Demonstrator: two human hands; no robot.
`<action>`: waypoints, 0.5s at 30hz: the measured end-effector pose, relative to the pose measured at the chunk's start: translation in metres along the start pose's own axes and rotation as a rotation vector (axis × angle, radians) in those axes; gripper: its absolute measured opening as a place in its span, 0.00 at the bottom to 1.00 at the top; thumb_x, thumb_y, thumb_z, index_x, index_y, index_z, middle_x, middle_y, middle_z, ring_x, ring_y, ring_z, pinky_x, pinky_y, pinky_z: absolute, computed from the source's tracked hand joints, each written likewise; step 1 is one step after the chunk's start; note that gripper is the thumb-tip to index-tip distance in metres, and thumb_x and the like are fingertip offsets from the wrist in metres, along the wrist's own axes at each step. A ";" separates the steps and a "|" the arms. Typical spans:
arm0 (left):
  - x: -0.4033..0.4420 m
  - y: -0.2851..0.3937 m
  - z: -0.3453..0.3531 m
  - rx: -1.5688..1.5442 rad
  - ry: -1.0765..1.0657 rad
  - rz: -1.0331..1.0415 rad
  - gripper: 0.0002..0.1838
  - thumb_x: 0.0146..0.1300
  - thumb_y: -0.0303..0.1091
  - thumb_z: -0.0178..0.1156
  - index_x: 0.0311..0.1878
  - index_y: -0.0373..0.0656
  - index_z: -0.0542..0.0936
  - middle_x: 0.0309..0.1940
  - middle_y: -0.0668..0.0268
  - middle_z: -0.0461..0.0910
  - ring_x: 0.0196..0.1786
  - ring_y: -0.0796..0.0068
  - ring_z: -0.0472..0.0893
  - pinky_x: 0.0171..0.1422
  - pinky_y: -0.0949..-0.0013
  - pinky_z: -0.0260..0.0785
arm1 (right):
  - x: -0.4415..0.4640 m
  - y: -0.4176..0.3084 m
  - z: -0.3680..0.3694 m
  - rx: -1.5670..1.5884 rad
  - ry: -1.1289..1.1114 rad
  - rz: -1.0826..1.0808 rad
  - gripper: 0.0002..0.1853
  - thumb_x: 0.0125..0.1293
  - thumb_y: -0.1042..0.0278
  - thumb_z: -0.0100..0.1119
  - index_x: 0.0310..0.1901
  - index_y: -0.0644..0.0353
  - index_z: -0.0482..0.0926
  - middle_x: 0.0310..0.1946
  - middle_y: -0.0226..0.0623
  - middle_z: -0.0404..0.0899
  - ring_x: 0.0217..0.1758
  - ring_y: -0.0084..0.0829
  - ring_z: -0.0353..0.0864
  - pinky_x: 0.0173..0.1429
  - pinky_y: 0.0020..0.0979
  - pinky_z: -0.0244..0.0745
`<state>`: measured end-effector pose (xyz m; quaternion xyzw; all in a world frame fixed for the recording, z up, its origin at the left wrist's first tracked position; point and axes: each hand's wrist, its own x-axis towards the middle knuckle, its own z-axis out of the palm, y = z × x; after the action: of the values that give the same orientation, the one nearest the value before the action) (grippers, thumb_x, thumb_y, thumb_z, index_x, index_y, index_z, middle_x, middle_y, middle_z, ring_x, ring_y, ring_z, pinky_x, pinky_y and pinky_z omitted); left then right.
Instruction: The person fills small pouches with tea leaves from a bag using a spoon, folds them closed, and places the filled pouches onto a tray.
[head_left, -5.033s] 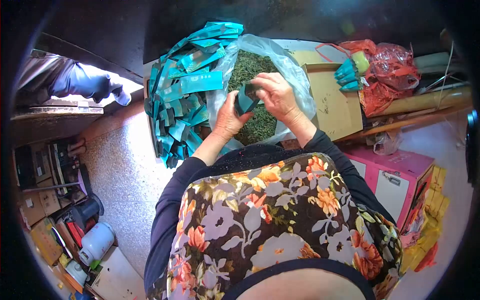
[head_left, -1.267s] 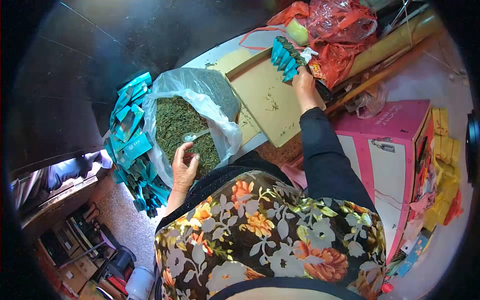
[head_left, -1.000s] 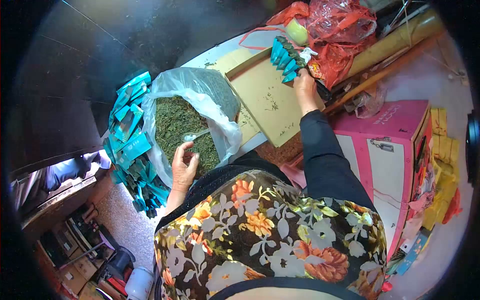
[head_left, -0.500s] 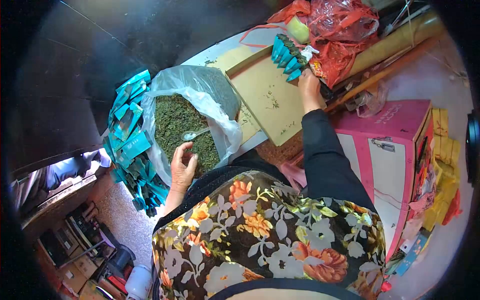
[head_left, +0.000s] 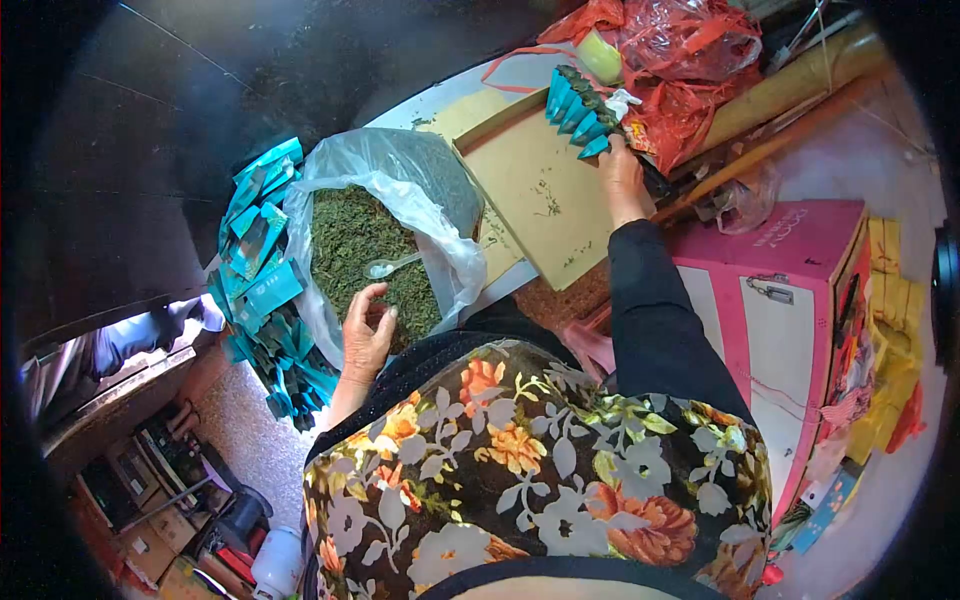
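Note:
Over the near part of a clear plastic bag of dark green dried leaves rests my left hand, its thumb and fingers apart and nothing held. A clear plastic spoon lies on the leaves just beyond its fingertips, with something whitish in its bowl. My right hand reaches to the far right of a shallow cardboard tray. Its fingers close on a small teal packet at the near end of a row of upright packets, whose tops show dark leaves.
A heap of teal packets lies left of the bag. Red plastic bags and bamboo poles sit beyond my right hand. A pink and white cabinet stands at my right. Leaf crumbs dot the tray.
The view has shifted very slightly. Both hands keep nearly the same place and pose, my right hand still at the row of teal packets.

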<state>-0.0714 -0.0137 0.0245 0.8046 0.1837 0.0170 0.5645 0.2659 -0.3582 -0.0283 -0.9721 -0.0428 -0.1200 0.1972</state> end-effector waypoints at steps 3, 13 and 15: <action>0.001 -0.002 0.000 -0.012 -0.003 -0.010 0.21 0.59 0.20 0.57 0.57 0.42 0.71 0.44 0.72 0.74 0.38 0.84 0.72 0.46 0.78 0.68 | -0.005 -0.004 -0.003 -0.004 -0.011 0.034 0.15 0.58 0.65 0.54 0.48 0.52 0.71 0.29 0.57 0.78 0.35 0.59 0.78 0.39 0.53 0.70; 0.002 0.000 0.000 -0.028 -0.005 0.009 0.21 0.59 0.20 0.58 0.57 0.42 0.71 0.44 0.73 0.73 0.37 0.85 0.71 0.45 0.79 0.67 | -0.004 0.000 0.000 -0.024 -0.061 0.107 0.14 0.60 0.63 0.52 0.48 0.51 0.71 0.32 0.58 0.79 0.39 0.58 0.79 0.42 0.53 0.71; 0.002 -0.003 0.000 -0.017 -0.004 0.004 0.20 0.60 0.21 0.58 0.56 0.42 0.72 0.42 0.74 0.74 0.37 0.85 0.71 0.44 0.79 0.66 | -0.002 0.006 0.002 -0.038 -0.083 0.074 0.08 0.60 0.64 0.52 0.38 0.56 0.73 0.33 0.57 0.79 0.39 0.58 0.78 0.42 0.53 0.71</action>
<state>-0.0707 -0.0122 0.0220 0.8001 0.1808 0.0181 0.5716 0.2648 -0.3629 -0.0325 -0.9807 -0.0129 -0.0730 0.1809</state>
